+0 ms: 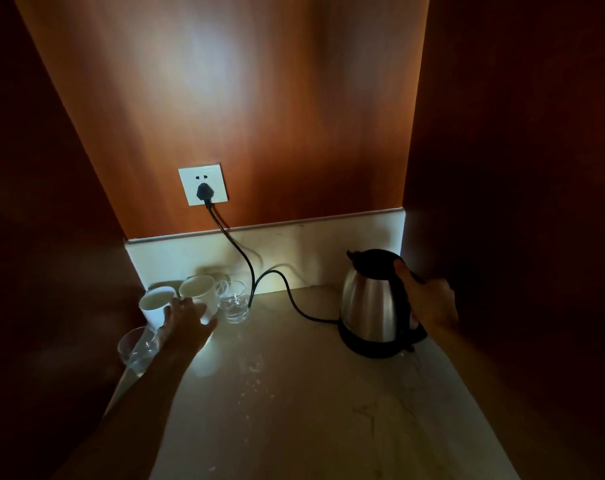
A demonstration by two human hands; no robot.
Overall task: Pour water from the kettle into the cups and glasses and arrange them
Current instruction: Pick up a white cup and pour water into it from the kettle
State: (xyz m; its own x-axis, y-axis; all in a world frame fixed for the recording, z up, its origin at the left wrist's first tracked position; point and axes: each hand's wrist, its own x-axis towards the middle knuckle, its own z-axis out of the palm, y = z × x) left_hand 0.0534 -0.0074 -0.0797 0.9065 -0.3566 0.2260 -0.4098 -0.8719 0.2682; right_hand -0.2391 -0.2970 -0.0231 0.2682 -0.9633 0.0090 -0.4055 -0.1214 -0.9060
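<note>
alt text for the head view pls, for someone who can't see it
A person's right hand grips the handle of a steel kettle on its base, while the left hand touches two white cups beside two glasses on a pale counter.

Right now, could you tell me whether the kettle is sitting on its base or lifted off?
On its base: the kettle stands upright on the black base, the right hand gripping its handle.

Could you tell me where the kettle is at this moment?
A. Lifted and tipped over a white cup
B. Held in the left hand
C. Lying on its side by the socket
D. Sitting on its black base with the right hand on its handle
D: the kettle sits upright on its black base, and the right hand grips its handle.
</note>
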